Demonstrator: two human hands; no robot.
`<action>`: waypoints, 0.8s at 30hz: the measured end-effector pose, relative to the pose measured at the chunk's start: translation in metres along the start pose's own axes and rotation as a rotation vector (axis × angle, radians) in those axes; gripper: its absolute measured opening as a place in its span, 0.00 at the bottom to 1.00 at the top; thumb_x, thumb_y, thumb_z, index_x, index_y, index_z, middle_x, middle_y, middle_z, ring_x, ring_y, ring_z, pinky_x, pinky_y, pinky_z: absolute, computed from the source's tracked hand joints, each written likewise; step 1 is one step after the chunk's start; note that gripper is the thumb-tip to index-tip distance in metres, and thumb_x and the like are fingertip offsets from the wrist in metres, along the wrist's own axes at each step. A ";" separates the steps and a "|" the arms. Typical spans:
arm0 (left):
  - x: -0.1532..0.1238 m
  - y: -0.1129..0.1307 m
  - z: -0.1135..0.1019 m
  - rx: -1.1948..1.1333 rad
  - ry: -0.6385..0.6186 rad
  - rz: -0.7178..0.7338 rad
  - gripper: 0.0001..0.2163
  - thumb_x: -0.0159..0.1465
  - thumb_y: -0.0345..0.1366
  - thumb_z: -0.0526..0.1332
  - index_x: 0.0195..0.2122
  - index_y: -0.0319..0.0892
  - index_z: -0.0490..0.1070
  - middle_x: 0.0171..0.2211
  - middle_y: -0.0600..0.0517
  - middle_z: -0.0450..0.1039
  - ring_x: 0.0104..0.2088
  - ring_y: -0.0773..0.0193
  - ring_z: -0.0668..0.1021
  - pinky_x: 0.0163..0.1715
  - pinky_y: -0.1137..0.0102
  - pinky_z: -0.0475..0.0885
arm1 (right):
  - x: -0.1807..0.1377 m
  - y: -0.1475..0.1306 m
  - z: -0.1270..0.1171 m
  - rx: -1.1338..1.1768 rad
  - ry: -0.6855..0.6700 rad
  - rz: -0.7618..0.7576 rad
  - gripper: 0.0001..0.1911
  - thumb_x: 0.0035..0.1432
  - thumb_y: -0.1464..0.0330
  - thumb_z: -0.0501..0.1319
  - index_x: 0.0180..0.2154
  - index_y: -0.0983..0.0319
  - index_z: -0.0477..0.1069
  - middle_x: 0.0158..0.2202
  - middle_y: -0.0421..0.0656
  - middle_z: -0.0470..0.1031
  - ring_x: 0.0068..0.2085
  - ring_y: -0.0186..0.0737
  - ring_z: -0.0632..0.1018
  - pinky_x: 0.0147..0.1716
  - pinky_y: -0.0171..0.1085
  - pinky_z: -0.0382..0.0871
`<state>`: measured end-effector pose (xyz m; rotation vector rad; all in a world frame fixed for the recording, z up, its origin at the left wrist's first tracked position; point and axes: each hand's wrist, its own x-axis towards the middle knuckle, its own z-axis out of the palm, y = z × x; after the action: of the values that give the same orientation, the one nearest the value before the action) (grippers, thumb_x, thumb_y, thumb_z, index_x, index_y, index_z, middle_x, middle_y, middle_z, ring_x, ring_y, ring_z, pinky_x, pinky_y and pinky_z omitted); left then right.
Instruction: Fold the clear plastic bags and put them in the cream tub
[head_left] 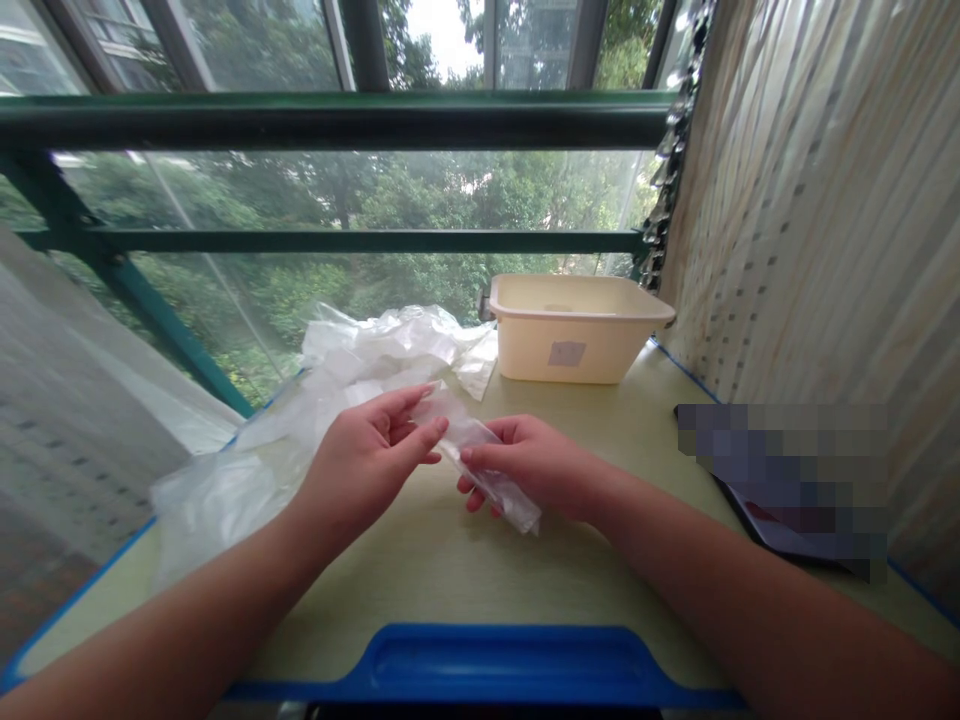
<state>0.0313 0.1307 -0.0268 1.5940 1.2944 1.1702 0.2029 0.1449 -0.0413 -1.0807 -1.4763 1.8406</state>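
Note:
A clear plastic bag [514,500], folded into a narrow strip, slants between my two hands above the table. My right hand [525,455] is closed around its lower half, thumb on top and fingertips underneath. At the upper end of the strip, my left hand [367,450] has its thumb and fingers bent about the bag, partly hiding how firmly they pinch it. Behind and left of my left hand lies a loose heap of crumpled clear plastic bags [390,340].
A cream plastic bin [574,345] with a small label stands at the table's far right. A dark flat object, blurred out [780,490], lies at the right edge. The table [420,570] has a blue rim and front tray [506,660]. Curtains hang on both sides; a green railing [337,122] runs behind.

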 end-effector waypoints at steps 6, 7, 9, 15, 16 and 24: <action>0.001 -0.004 0.002 0.114 0.134 0.072 0.17 0.55 0.43 0.60 0.42 0.39 0.72 0.35 0.51 0.76 0.28 0.64 0.78 0.26 0.71 0.77 | 0.001 0.004 0.001 0.006 -0.029 0.033 0.07 0.52 0.68 0.60 0.33 0.65 0.69 0.27 0.44 0.75 0.27 0.36 0.77 0.23 0.31 0.71; 0.001 -0.006 0.002 0.155 0.147 0.107 0.16 0.56 0.43 0.59 0.42 0.40 0.72 0.35 0.52 0.77 0.28 0.64 0.78 0.25 0.71 0.77 | 0.001 0.005 0.001 0.007 -0.033 0.035 0.07 0.52 0.68 0.60 0.33 0.65 0.69 0.27 0.44 0.75 0.27 0.36 0.77 0.23 0.32 0.71; -0.001 -0.010 0.002 0.295 0.188 0.199 0.14 0.57 0.42 0.58 0.41 0.42 0.73 0.34 0.52 0.77 0.27 0.64 0.78 0.26 0.71 0.76 | 0.001 0.005 0.001 0.007 -0.038 0.033 0.06 0.52 0.69 0.60 0.33 0.65 0.68 0.26 0.44 0.75 0.27 0.36 0.77 0.23 0.32 0.71; -0.006 -0.021 0.003 0.754 0.268 0.718 0.12 0.59 0.33 0.57 0.44 0.45 0.72 0.41 0.50 0.75 0.38 0.60 0.77 0.40 0.69 0.72 | 0.001 0.006 0.002 0.009 -0.048 0.028 0.05 0.52 0.69 0.59 0.32 0.65 0.69 0.26 0.44 0.75 0.27 0.36 0.77 0.23 0.32 0.71; -0.006 -0.022 0.004 0.784 0.248 0.781 0.13 0.59 0.32 0.57 0.45 0.44 0.71 0.43 0.49 0.74 0.40 0.60 0.77 0.42 0.68 0.71 | 0.001 0.006 0.002 0.010 -0.050 0.025 0.05 0.52 0.69 0.59 0.32 0.65 0.69 0.26 0.44 0.75 0.27 0.36 0.77 0.23 0.32 0.71; -0.008 -0.020 0.010 0.961 0.082 0.990 0.12 0.59 0.30 0.55 0.44 0.41 0.71 0.47 0.45 0.71 0.45 0.56 0.73 0.41 0.63 0.72 | 0.002 0.006 0.002 0.053 -0.073 -0.061 0.09 0.50 0.66 0.61 0.27 0.66 0.68 0.23 0.42 0.73 0.26 0.35 0.76 0.23 0.31 0.70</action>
<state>0.0348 0.1269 -0.0502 3.1529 1.1801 1.1878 0.2007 0.1441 -0.0472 -0.9429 -1.4767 1.8838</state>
